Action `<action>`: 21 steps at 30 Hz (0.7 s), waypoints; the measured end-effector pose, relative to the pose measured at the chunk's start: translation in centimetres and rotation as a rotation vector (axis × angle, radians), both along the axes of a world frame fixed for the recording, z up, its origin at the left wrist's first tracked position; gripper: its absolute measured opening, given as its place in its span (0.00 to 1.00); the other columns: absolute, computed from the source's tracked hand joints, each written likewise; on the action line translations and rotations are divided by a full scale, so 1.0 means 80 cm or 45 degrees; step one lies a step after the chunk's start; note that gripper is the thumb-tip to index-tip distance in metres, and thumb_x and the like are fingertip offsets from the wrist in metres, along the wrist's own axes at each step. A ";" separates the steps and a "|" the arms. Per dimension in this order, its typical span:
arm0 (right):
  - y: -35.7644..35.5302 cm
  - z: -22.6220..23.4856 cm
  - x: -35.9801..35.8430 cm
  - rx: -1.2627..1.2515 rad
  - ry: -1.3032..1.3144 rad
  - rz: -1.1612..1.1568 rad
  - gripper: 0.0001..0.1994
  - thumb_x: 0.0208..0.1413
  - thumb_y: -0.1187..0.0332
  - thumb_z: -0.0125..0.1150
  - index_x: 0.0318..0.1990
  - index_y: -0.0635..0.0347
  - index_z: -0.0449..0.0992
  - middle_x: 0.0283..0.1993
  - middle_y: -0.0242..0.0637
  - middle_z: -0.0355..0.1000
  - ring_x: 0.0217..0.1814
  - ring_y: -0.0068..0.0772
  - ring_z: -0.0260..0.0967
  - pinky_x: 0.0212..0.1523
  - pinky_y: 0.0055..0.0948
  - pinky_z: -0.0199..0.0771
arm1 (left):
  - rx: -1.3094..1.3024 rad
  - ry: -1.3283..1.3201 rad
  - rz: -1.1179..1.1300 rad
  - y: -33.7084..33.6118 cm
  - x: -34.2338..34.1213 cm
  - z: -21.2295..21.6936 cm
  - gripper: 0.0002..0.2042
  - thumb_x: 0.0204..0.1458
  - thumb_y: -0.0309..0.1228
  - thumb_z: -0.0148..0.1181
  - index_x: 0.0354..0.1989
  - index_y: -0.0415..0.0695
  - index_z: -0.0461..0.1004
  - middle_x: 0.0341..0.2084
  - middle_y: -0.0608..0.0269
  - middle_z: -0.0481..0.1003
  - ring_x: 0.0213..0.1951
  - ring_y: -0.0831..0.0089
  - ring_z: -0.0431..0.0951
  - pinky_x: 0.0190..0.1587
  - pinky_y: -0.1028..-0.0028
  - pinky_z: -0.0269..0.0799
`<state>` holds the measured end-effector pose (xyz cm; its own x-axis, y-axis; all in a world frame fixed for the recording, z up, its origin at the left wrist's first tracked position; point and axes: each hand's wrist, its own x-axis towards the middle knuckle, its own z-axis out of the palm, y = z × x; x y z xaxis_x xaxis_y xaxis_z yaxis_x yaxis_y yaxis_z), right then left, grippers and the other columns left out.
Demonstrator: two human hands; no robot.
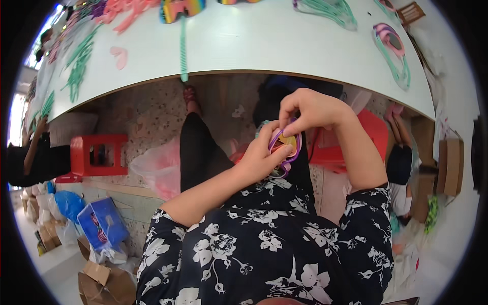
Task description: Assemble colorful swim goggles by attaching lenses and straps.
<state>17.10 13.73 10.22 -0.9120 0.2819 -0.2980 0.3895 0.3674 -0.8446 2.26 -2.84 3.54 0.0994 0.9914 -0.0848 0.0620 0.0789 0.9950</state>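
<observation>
A pair of swim goggles with a purple rim and a yellow-orange lens is held up over my lap, below the table's front edge. My left hand is closed round its left side, the thumb lying across the lens. From the upper right my right hand reaches in, its thumb and index finger pinched at the top of the purple rim. Fingers cover part of the goggles, so the far lens is mostly hidden.
On the white table lie goggles with green straps, rainbow goggles, a ribbed green strap, a bundle of green straps and pink pieces. Red stools, a blue crate and other people are nearby.
</observation>
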 end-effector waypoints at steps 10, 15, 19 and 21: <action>-0.065 -0.125 0.067 0.269 0.446 -0.891 0.12 0.49 0.73 0.72 0.41 0.63 0.77 0.37 0.28 0.75 0.37 0.16 0.71 0.38 0.21 0.72 | -0.319 -0.379 -0.021 0.009 0.024 -0.071 0.28 0.61 0.29 0.58 0.69 0.41 0.57 0.54 0.59 0.71 0.52 0.75 0.73 0.53 0.74 0.72; -0.149 -0.118 0.070 -0.259 0.369 -1.156 0.12 0.58 0.74 0.66 0.46 0.63 0.71 0.34 0.26 0.72 0.32 0.10 0.67 0.33 0.13 0.67 | -0.403 -0.443 0.026 0.012 0.027 -0.068 0.28 0.61 0.27 0.58 0.68 0.41 0.57 0.54 0.59 0.72 0.52 0.74 0.73 0.54 0.73 0.72; -0.161 -0.128 0.070 -0.540 0.618 -1.337 0.10 0.59 0.75 0.65 0.44 0.63 0.71 0.35 0.29 0.75 0.33 0.14 0.71 0.33 0.16 0.71 | -0.394 -0.523 -0.039 0.015 0.026 -0.071 0.27 0.61 0.27 0.58 0.69 0.41 0.58 0.55 0.60 0.72 0.54 0.74 0.72 0.56 0.73 0.71; -0.158 -0.122 0.076 -0.600 0.729 -1.299 0.09 0.60 0.76 0.63 0.45 0.63 0.71 0.36 0.30 0.75 0.35 0.15 0.72 0.34 0.16 0.72 | -0.401 -0.598 -0.097 0.014 0.021 -0.076 0.27 0.62 0.27 0.58 0.69 0.41 0.58 0.56 0.61 0.71 0.55 0.74 0.72 0.57 0.73 0.70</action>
<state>23.19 1.10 0.44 -0.3737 0.9066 -0.1958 -0.1466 -0.2662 -0.9527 3.92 -1.71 -2.52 0.2677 0.9140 -0.3050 -0.3641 0.3890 0.8462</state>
